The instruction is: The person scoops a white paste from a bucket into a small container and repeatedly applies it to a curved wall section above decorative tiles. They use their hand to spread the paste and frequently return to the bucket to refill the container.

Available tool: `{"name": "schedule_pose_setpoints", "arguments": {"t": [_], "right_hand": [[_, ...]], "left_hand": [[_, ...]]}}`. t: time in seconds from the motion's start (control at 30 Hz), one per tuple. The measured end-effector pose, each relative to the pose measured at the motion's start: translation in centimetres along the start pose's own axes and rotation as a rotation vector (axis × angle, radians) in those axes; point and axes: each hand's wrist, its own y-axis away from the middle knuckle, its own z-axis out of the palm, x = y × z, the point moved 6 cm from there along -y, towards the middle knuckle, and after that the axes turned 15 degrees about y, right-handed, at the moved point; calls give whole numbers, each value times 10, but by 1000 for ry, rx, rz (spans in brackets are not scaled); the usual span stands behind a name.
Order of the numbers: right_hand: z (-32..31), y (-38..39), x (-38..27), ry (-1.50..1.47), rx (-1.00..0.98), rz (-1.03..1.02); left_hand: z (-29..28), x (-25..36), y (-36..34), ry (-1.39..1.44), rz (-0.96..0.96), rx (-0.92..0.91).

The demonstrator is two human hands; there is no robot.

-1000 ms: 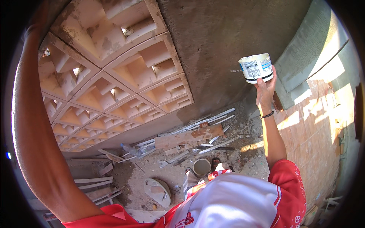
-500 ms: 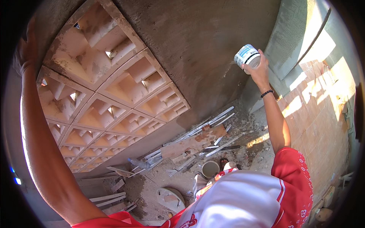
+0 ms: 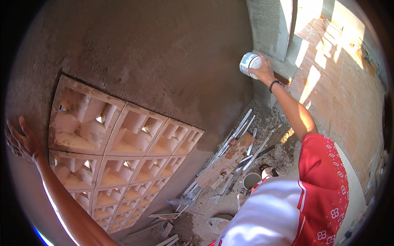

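Observation:
My right hand [image 3: 264,70] is wrapped round a small white plastic tub [image 3: 249,64] with a blue-marked label, held out at arm's length near the damp grey wall [image 3: 172,53]. The tub is tilted, one round end toward me; what is inside cannot be seen. Flat on the plaster left of the pale breeze-block panel [image 3: 141,158] rests my left hand [image 3: 24,141], its fingers spread and nothing in them. Darker wet plaster surrounds the top and right of that panel.
Wooden strips and a board [image 3: 230,158] lie along the foot of the wall among rubble. A bucket [image 3: 251,180] stands by my feet, with a pale basin [image 3: 218,223] nearer. To the right spreads sunlit tiled floor [image 3: 328,98]; a grey pillar [image 3: 273,28] rises at the far corner.
The view has swung, so the block panel sits lower and more wall shows above it. My right hand still holds the tub, now a little further left; my left hand has come more fully into view.

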Motion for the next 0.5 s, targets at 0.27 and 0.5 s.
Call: {"name": "schedule_pose_setpoints", "arguments": {"t": [0.27,0.5], "right_hand": [[-49,2,-15,-306,253,-11],[4,150,148,-1190,70,409]], "left_hand": [[-16,27,-4,37,-66,28],[-10,30,-5,37,-56,77]]}}
